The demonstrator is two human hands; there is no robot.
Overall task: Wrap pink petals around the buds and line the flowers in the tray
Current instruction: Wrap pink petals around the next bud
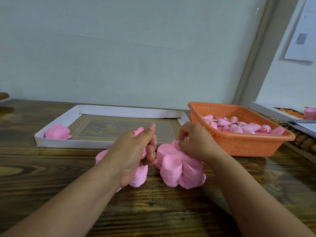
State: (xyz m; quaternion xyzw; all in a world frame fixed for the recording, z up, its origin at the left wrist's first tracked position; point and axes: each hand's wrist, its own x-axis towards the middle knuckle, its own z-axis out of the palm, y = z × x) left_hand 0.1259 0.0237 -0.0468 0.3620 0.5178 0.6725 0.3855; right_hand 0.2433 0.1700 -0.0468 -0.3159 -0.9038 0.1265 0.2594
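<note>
My left hand (136,151) grips a partly wrapped pink flower (139,131), whose tip shows above my thumb. Loose pink petals (139,177) lie under that hand. To its right stands a thick stack of pink petals (181,168) on the table. My right hand (193,142) pinches the top edge of this stack. A white cardboard tray (71,142) lies behind my hands, and one finished pink flower (57,132) sits in its left front corner.
An orange perforated basket (239,146) with several pink buds (239,126) stands at the right, close to my right hand. Further right lie a white box (266,110) and papers. The dark wooden table (51,168) meets a pale wall behind.
</note>
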